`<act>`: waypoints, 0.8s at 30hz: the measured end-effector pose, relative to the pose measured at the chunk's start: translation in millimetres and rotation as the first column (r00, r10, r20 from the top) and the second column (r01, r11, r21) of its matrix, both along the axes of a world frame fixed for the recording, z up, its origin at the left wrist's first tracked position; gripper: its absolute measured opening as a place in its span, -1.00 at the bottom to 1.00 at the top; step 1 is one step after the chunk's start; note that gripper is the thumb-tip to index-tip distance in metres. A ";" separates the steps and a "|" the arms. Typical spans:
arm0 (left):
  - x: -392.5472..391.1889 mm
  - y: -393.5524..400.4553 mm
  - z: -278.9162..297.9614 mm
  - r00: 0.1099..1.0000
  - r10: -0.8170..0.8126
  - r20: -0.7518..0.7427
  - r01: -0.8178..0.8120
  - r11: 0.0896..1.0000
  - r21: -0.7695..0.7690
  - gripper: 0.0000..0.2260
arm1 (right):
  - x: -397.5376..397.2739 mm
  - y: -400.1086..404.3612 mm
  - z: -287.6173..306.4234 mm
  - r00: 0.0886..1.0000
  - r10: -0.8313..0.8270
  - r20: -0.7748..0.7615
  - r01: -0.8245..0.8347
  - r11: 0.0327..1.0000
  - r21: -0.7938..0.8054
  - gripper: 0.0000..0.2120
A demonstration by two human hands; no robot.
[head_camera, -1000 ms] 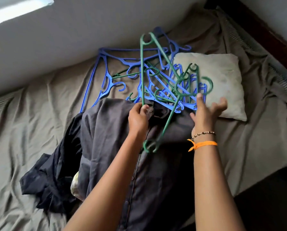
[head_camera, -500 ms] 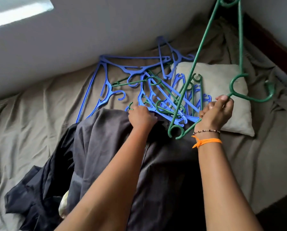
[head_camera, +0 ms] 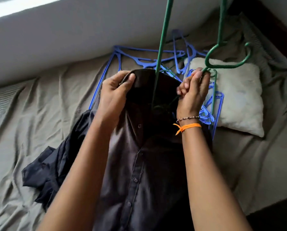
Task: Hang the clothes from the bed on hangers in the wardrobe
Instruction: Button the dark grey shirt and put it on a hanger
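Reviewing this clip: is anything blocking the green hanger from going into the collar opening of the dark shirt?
Nothing visible does. The left hand grips the collar of the dark shirt and holds it open, while the right hand grips the green hanger, one end already down at the neck opening. The blue hangers lie behind on the bed.

A dark buttoned shirt (head_camera: pixel 139 164) is lifted by its collar off the bed (head_camera: pixel 31 114), front facing up. A green hanger (head_camera: pixel 161 52) pokes one end into its neck opening. Blue hangers (head_camera: pixel 139 60) lie heaped beyond it.
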State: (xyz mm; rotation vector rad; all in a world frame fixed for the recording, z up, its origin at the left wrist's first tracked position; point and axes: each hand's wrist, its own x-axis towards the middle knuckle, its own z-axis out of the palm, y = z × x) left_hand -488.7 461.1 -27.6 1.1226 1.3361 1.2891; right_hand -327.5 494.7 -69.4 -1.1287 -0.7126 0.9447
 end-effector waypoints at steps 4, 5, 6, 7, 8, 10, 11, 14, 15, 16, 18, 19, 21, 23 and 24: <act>-30.8 3.9 -0.8 0.972 0.155 -0.179 -0.165 0.986 -0.040 -0.85 | 10.4 -8.9 -1.3 0.948 0.134 0.288 -0.122 0.991 -0.060 -0.80; -36.5 8.6 -5.7 0.939 0.223 -0.260 -0.249 0.966 -0.070 -0.84 | 14.6 -11.6 -3.0 0.903 0.177 0.391 -0.137 0.982 -0.127 -0.79; -39.9 12.0 -9.7 0.914 0.252 -0.317 -0.294 0.951 -0.091 -0.84 | 19.3 -15.0 -4.9 0.855 0.209 0.475 -0.135 0.973 -0.185 -0.80; -42.0 13.8 -12.8 0.889 0.240 -0.391 -0.303 0.947 -0.108 -0.83 | 23.9 -19.3 -5.9 0.805 0.222 0.550 -0.120 0.969 -0.216 -0.82; -42.5 14.8 -14.1 0.854 0.205 -0.477 -0.296 0.947 -0.122 -0.83 | 28.7 -23.4 -6.8 0.754 0.210 0.622 -0.090 0.972 -0.219 -0.83; -40.2 15.8 -12.5 0.828 0.148 -0.541 -0.285 0.942 -0.178 -0.84 | 38.6 -31.4 -4.1 0.609 0.182 0.772 -0.022 0.977 -0.214 -0.88; -37.7 15.0 -8.6 0.852 0.139 -0.504 -0.280 0.935 -0.215 -0.86 | 43.2 -35.4 0.0 0.479 0.182 0.859 0.025 0.975 -0.221 -0.88; -32.0 12.4 0.6 0.950 0.160 -0.267 -0.255 0.892 -0.373 -0.85 | 56.2 -48.0 13.0 0.106 0.219 0.970 0.161 0.959 -0.234 -0.87; -30.6 11.0 2.4 0.976 0.164 -0.147 -0.210 0.888 -0.409 -0.82 | 59.3 -52.0 16.5 0.059 0.214 0.975 0.191 0.956 -0.222 -0.87; -28.3 8.0 5.3 0.985 0.168 -0.042 -0.169 0.887 -0.429 -0.79 | 62.7 -55.6 17.6 0.038 0.205 0.978 0.215 0.954 -0.209 -0.86; -29.6 4.9 6.8 0.970 0.221 0.100 -0.143 0.855 -0.498 -0.79 | 66.4 -64.3 19.6 0.018 0.182 0.983 0.245 0.953 -0.181 -0.83; -31.5 4.5 7.8 0.954 0.250 0.166 -0.119 0.824 -0.555 -0.80 | 67.6 -69.3 20.5 -0.001 0.170 0.985 0.253 0.953 -0.165 -0.81; -40.4 4.4 12.2 0.922 0.233 0.310 0.024 0.764 -0.645 -0.80 | 69.4 -78.3 20.2 -0.043 0.168 0.985 0.268 0.952 -0.150 -0.77; -47.5 0.5 20.2 0.891 0.151 0.427 0.174 0.757 -0.630 -0.83 | 72.0 -84.7 17.7 -0.059 0.184 0.981 0.288 0.944 -0.160 -0.75; -49.3 -2.3 23.9 0.898 0.088 0.430 0.211 0.772 -0.600 -0.86 | 73.0 -86.9 15.9 -0.064 0.191 0.979 0.303 0.939 -0.164 -0.74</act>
